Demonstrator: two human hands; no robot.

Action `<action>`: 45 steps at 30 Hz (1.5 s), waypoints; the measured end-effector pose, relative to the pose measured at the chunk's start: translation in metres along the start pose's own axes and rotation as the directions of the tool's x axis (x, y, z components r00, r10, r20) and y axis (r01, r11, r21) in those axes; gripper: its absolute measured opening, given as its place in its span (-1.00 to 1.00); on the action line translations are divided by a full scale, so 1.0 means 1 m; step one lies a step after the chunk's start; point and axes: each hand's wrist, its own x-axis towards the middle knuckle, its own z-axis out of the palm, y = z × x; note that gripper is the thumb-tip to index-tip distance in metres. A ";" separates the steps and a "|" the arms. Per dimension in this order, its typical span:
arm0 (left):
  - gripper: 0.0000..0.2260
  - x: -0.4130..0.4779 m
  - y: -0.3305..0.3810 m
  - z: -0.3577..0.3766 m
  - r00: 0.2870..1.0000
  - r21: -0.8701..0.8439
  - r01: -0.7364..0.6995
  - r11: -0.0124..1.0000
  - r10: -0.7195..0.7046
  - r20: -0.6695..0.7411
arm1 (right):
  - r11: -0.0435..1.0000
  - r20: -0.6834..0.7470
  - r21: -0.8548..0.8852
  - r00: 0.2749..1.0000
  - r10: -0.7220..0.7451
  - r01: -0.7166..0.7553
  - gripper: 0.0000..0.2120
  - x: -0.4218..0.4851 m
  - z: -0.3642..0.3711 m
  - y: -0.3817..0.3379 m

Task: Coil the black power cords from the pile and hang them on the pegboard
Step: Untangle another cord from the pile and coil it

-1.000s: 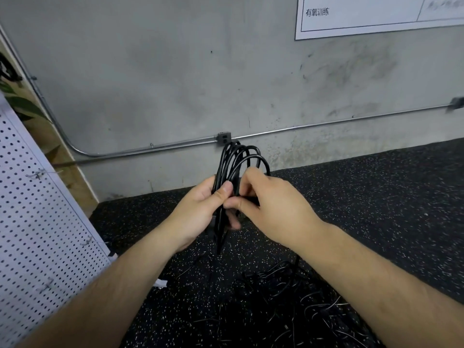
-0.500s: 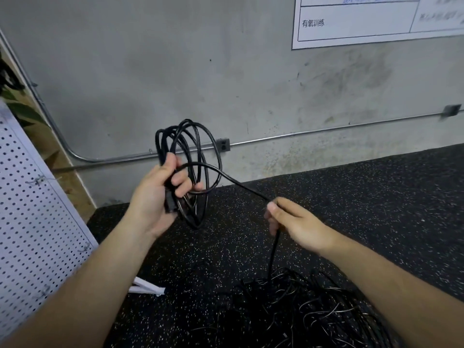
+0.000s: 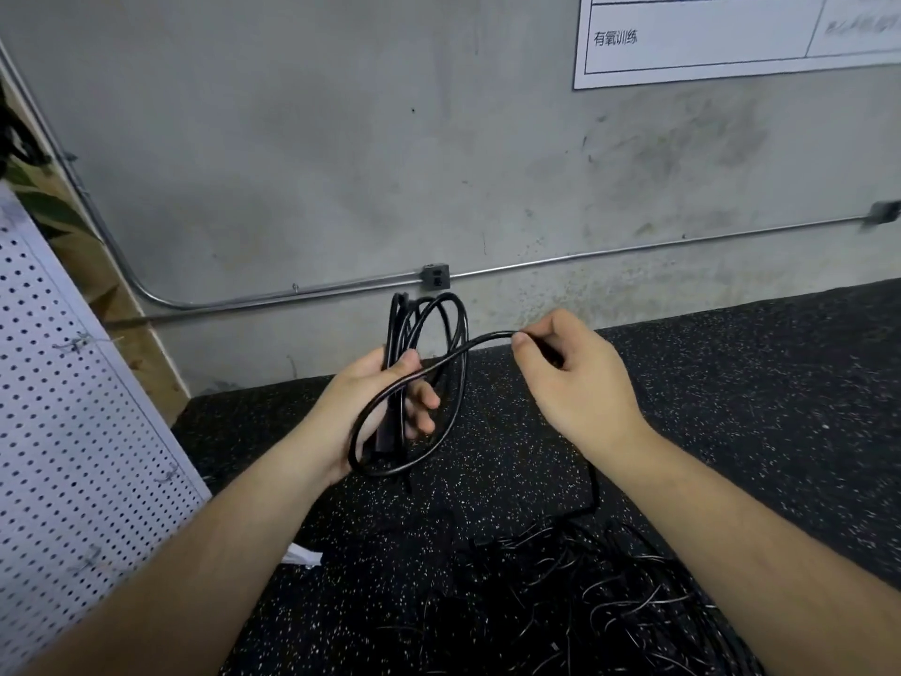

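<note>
Black power cord sits half coiled in the left hand, in front of the wall's foot and above the floor. Half a second ago this coil was held higher and further left, with the right hand low and well apart, drawing a straight run of cord. Now the hands are near each other. The right hand has risen level with the coil, and the strand between them bows into a fresh loop across the left palm. The left hand's thumb and curled fingers clamp the gathered loops; the right hand pinches the strand between thumb and forefinger, its other fingers curled in. Behind the right wrist the free length drops to the pile, a tangle of thin, glossy black cords on the floor.

The cord is smooth and round, its loops oval. The floor is black rubber flecked with white. A white perforated pegboard with small wire hooks leans at left. The wall is rough, stained grey concrete, crossed by a metal conduit.
</note>
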 end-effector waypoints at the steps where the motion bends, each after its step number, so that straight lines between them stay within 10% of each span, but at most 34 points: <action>1: -0.85 0.000 -0.001 -0.001 1.000 0.072 0.007 0.997 -0.006 -0.018 | 1.000 -0.023 -0.020 1.000 -0.008 0.007 -0.90 0.001 -0.002 -0.001; 16: -0.80 -0.010 -0.011 0.026 0.985 0.265 -0.016 0.964 -0.030 0.168 | 0.933 -0.056 -0.294 0.970 -0.235 0.209 -0.86 0.004 0.009 -0.001; 22: -0.82 -0.014 -0.001 0.031 0.931 -0.283 0.164 0.945 -0.053 0.362 | 0.960 0.210 0.244 0.974 0.087 -0.138 -0.66 0.008 0.010 0.001; 29: -0.82 -0.014 -0.003 0.023 0.853 -0.379 0.248 0.891 -0.016 0.522 | 0.815 0.396 0.428 0.892 0.221 -0.391 -0.45 0.004 0.013 0.002; 36: -0.75 -0.008 -0.016 0.034 0.993 0.141 -0.081 0.987 0.068 0.093 | 0.923 0.262 0.254 0.939 0.224 -0.291 -0.49 0.004 0.023 0.005; 45: -0.51 -0.004 -0.021 0.030 0.944 0.544 -0.326 0.773 0.298 0.142 | 0.881 0.242 0.311 0.926 0.289 -0.356 -0.59 0.010 0.024 -0.002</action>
